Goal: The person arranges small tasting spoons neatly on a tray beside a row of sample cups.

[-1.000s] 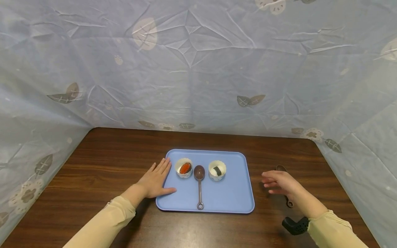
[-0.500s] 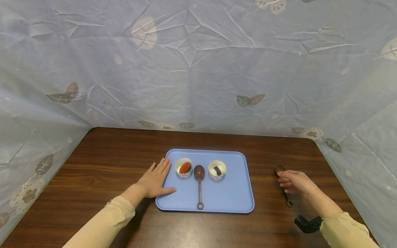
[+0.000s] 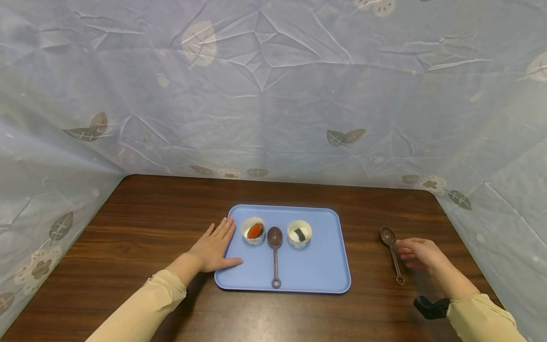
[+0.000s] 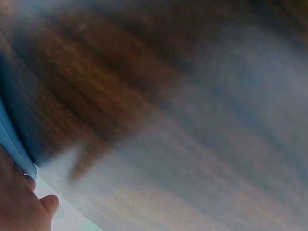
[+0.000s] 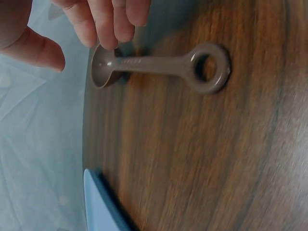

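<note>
Wood-grain worktop point(image 3: 171, 209) carried blue tray point(image 3: 322, 266); L hand point(image 3: 214, 250) lay flat on its L edge, fingers spread. R hand point(image 3: 420, 254) hung part-open w/ nothing gripped, just beside brown spoon point(image 5: 149, 65), R of tray.

Creased, leaf-printed grey-blue sheeting point(image 3: 295, 107) hangs behind and beside a brown wood-grain table point(image 3: 179, 204).

A spoon point(image 3: 393, 255) lies right of the tray point(image 3: 316, 268).
</note>
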`<state>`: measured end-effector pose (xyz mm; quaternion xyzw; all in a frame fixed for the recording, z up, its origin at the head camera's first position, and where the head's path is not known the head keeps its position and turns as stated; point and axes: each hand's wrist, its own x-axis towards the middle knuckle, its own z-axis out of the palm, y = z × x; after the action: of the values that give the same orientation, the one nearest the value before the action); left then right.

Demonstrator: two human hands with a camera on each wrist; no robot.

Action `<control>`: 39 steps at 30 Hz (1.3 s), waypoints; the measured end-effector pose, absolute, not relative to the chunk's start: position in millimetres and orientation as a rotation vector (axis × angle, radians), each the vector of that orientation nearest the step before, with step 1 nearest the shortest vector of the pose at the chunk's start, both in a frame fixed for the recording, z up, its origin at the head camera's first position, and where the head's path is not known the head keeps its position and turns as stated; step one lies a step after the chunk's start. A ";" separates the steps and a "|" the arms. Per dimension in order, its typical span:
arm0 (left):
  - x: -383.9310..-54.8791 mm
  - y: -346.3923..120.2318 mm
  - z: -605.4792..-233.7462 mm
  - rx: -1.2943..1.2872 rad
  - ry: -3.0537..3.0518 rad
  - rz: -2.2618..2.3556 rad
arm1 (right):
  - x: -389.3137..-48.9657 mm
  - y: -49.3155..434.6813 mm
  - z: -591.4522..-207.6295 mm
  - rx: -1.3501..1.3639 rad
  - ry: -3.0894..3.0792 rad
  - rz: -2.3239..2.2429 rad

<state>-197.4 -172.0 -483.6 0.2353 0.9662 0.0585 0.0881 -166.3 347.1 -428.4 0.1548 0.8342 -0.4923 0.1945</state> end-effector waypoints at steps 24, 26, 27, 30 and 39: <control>-197.3 -170.7 -480.3 0.712 2.867 0.152 | -170.5 344.9 -445.2 0.530 2.279 -1.373; -197.8 -171.4 -482.4 0.714 2.873 0.147 | -171.3 343.4 -446.3 0.536 2.288 -1.361; -198.1 -171.6 -483.3 0.713 2.875 0.144 | -171.7 342.9 -446.8 0.534 2.294 -1.351; -198.7 -172.2 -485.6 0.726 2.885 0.156 | -172.8 341.9 -448.0 0.521 2.311 -1.326; -197.4 -170.3 -482.3 0.709 2.867 0.143 | -173.9 337.8 -447.7 0.501 2.329 -1.316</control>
<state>-197.4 -170.3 -482.3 0.2387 0.9655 0.0480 0.0922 -173.9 337.8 -447.7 0.1801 0.8368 -0.4731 0.2086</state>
